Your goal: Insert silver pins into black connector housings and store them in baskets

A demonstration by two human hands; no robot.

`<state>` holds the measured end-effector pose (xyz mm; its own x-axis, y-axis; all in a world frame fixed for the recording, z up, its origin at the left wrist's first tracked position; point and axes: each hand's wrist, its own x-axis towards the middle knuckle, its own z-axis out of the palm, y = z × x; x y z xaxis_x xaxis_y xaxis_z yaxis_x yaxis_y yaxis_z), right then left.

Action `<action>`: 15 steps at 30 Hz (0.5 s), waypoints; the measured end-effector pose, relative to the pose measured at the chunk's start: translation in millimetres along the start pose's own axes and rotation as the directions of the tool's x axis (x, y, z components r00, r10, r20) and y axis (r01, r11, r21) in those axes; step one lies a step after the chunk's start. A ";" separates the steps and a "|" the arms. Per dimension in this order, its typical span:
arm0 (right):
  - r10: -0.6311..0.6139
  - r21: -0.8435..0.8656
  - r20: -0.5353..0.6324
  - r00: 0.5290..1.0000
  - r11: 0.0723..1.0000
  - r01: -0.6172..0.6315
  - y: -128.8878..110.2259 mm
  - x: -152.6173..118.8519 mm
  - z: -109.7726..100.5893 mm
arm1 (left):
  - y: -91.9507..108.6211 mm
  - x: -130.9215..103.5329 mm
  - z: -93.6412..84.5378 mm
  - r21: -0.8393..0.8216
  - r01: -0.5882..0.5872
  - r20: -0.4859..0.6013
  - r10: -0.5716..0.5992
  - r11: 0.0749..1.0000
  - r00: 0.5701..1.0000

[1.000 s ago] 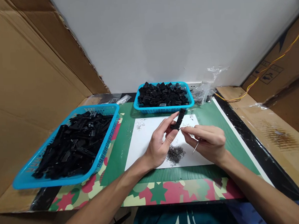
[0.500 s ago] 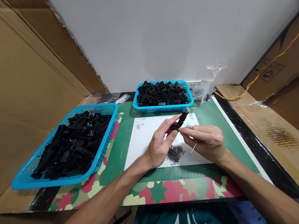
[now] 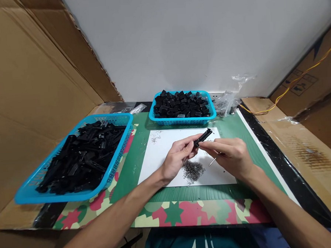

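My left hand [image 3: 179, 156] is closed round one end of a long black plastic part [image 3: 203, 137], which tilts up to the right. My right hand [image 3: 230, 154] is closed too, its fingertips against the near end of that part. A thin metal rod [image 3: 214, 159] pokes out below the right fingers, its other end hidden in the palm. Whether those fingertips also pinch something small cannot be made out. Beneath the hands, a pile of tiny metal pieces [image 3: 194, 171] lies on a white sheet [image 3: 153, 165].
A blue basket [image 3: 118, 156] of black plastic parts stands at the left. Another blue basket [image 3: 182, 120] with smaller black pieces sits at the back. Clear plastic bags [image 3: 224, 102] lie beside it. Cardboard walls flank the table, and a yellow cable [image 3: 280, 90] hangs at the right.
The black part has turned in my left hand, its raised end dropping lower and its channelled side now showing. My right hand stays against it with the rod still held.
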<state>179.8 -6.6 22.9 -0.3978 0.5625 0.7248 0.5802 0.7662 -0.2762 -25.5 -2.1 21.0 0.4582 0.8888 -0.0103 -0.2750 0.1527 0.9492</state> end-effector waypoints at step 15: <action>0.392 0.043 0.364 0.845 0.899 -0.436 -6.5 -35.9 -18.3 | -14.4 1.1 4.3 0.784 -0.364 0.247 0.285 0.502 0.926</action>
<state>203.3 -37.5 10.2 -0.3672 0.8890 0.2737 0.6647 0.4566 -0.5913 -17.4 -5.3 8.7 0.5549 0.7597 0.3389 0.3581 -0.5859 0.7270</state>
